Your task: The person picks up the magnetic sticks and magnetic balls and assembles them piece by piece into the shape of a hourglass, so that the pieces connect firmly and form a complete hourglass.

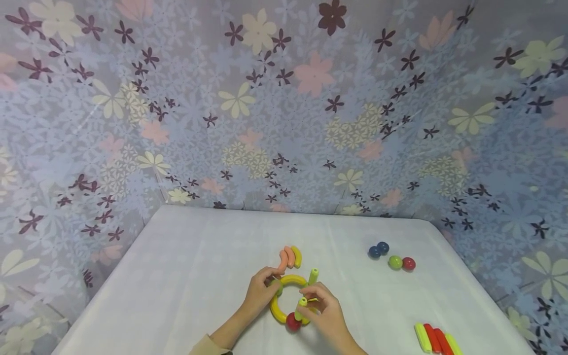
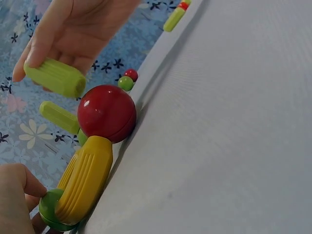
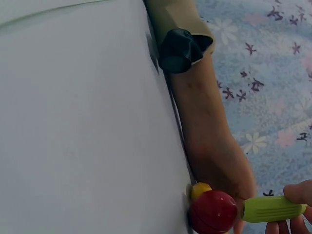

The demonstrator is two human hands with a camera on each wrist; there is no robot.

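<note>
A ring of curved yellow sticks [image 1: 294, 279], joined by balls, lies on the table. My left hand [image 1: 263, 292] pinches the green ball [image 2: 49, 207] on the ring's left side. Between thumb and fingers, my right hand [image 1: 327, 313] holds a light green ribbed stick [image 3: 272, 209]. Its lower end is close over the red ball [image 2: 107, 113] at the ring's near side; in the right wrist view a narrow gap shows between them. Another light green stick [image 1: 313, 275] stands upright at the ring's far right. The right hand hides part of the ring's right side.
Beyond the ring lie curved pink sticks [image 1: 290, 257] and a curved yellow stick [image 1: 297, 257]. Toward the right are two blue balls [image 1: 374, 252], a green ball [image 1: 395, 262] and a red ball [image 1: 409, 264]. Red and yellow-green straight sticks [image 1: 423, 337] lie near the right front.
</note>
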